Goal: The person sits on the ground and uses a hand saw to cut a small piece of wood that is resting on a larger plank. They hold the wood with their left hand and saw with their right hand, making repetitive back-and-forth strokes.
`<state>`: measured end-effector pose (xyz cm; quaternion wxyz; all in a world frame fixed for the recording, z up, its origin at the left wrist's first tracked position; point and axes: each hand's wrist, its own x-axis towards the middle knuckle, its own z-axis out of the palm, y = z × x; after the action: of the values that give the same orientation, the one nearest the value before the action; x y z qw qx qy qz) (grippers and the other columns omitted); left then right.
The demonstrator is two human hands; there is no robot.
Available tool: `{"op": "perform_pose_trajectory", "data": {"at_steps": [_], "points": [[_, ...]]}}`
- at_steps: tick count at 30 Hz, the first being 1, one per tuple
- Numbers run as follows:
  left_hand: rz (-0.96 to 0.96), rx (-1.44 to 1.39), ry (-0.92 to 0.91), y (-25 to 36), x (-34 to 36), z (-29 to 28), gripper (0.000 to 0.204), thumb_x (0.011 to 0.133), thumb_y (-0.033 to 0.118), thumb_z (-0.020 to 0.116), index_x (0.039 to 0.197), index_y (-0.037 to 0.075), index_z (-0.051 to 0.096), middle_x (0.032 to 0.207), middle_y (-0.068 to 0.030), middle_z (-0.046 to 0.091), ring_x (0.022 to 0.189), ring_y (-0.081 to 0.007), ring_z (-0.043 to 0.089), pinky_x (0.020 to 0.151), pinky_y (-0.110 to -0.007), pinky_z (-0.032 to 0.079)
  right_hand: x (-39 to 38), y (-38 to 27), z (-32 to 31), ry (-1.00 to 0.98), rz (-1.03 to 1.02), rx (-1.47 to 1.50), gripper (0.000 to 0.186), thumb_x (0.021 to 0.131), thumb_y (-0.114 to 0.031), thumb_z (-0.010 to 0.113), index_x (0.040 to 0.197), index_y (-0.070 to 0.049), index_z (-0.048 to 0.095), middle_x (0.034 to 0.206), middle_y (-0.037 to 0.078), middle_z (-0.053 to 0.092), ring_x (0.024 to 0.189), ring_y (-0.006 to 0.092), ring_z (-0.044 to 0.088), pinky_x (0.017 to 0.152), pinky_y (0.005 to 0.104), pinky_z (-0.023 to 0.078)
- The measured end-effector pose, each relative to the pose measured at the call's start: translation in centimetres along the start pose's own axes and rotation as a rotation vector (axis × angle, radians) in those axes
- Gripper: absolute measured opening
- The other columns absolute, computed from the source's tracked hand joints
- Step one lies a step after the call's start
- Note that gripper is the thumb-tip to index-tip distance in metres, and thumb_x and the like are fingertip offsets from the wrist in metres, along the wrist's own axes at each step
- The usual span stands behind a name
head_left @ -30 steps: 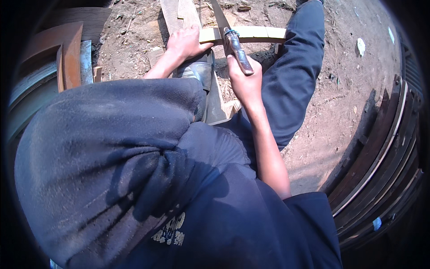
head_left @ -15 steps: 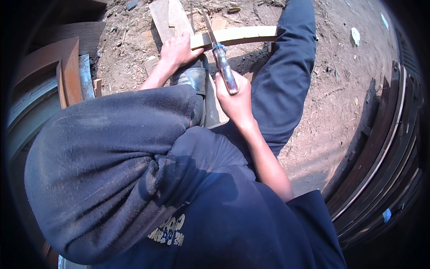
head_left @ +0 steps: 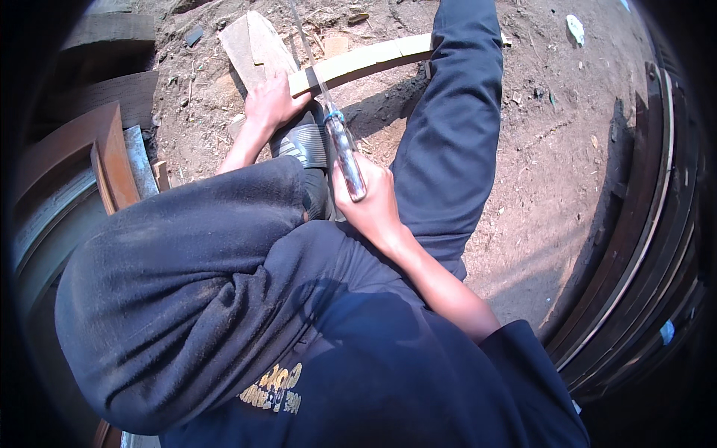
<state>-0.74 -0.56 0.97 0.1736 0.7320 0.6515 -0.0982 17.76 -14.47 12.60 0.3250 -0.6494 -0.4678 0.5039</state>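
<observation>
My right hand point(head_left: 371, 196) is closed around the mottled, blue-banded handle of a handsaw point(head_left: 345, 153). Its thin blade runs up and away, crossing a pale, curved strip of wood point(head_left: 373, 58) near the strip's left end. Just left of the blade, my left hand point(head_left: 269, 103) grips that end, its fingers partly hidden. A sandalled foot point(head_left: 302, 142) is planted right below the strip. Farther right, the strip passes behind my outstretched right leg point(head_left: 467, 112).
A flat board point(head_left: 258, 48) lies on the dirt ground beyond my left hand. Brown wooden frames point(head_left: 112, 160) stand at the left. Long dark planks point(head_left: 635, 216) are stacked along the right side. A white scrap point(head_left: 574, 30) lies at the far right.
The right hand has drawn the handsaw back toward my body, so the handle is nearer and more blade shows past the wood. The left hand keeps its hold on the strip.
</observation>
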Motion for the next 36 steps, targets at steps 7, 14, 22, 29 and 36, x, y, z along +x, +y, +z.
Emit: {"op": "perform_pose_trajectory", "data": {"at_steps": [7, 14, 22, 29, 36], "points": [[0.008, -0.007, 0.002, 0.2, 0.4, 0.2, 0.071, 0.075, 0.06, 0.065, 0.107, -0.002, 0.057, 0.09, -0.0241, 0.068, 0.086, -0.037, 0.069, 0.074, -0.045, 0.055, 4.7, 0.7, 1.1, 0.043, -0.078, 0.048, 0.021, 0.085, -0.012, 0.058, 0.069, 0.002, 0.053, 0.057, 0.02, 0.054, 0.052, 0.0343, 0.058, 0.053, 0.0409, 0.044], [0.018, -0.066, -0.016, 0.8, -0.2, -0.4, 0.068, 0.079, 0.057, 0.063, 0.105, -0.006, 0.056, 0.097, -0.026, 0.065, 0.089, -0.0382, 0.066, 0.076, -0.048, 0.053, -0.2, 0.5, -1.5, 0.048, -0.006, 0.072, 0.02, 0.086, -0.009, 0.057, 0.07, 0.002, 0.053, 0.054, 0.013, 0.049, 0.048, 0.0157, 0.049, 0.051, 0.035, 0.041], [0.01, -0.053, -0.009, 0.4, -0.1, 0.0, 0.077, 0.076, 0.063, 0.064, 0.109, -0.006, 0.056, 0.099, -0.0245, 0.067, 0.091, -0.0382, 0.067, 0.08, -0.045, 0.055, 4.2, -0.5, 0.5, 0.01, -0.024, 0.082, 0.022, 0.088, -0.01, 0.056, 0.07, 0.002, 0.05, 0.053, 0.008, 0.046, 0.05, 0.011, 0.045, 0.05, 0.0341, 0.038], [0.063, -0.046, 0.1, 0.5, -0.1, 0.1, 0.071, 0.076, 0.062, 0.065, 0.099, -0.005, 0.058, 0.089, -0.023, 0.068, 0.081, -0.0378, 0.069, 0.071, -0.044, 0.057, 2.3, 0.2, -0.3, 0.017, -0.002, 0.078, 0.017, 0.086, -0.006, 0.058, 0.072, 0.003, 0.055, 0.055, 0.008, 0.049, 0.053, 0.0085, 0.046, 0.05, 0.0309, 0.039], [0.022, -0.046, 0.012, 0.2, 0.3, -0.1, 0.076, 0.075, 0.063, 0.064, 0.107, -0.005, 0.057, 0.098, -0.024, 0.067, 0.092, -0.0365, 0.067, 0.079, -0.043, 0.055, 1.4, 0.3, -0.6, 0.022, -0.01, 0.036, 0.014, 0.085, -0.005, 0.057, 0.074, 0.003, 0.057, 0.055, 0.008, 0.049, 0.054, 0.0083, 0.047, 0.052, 0.0302, 0.041]]}}
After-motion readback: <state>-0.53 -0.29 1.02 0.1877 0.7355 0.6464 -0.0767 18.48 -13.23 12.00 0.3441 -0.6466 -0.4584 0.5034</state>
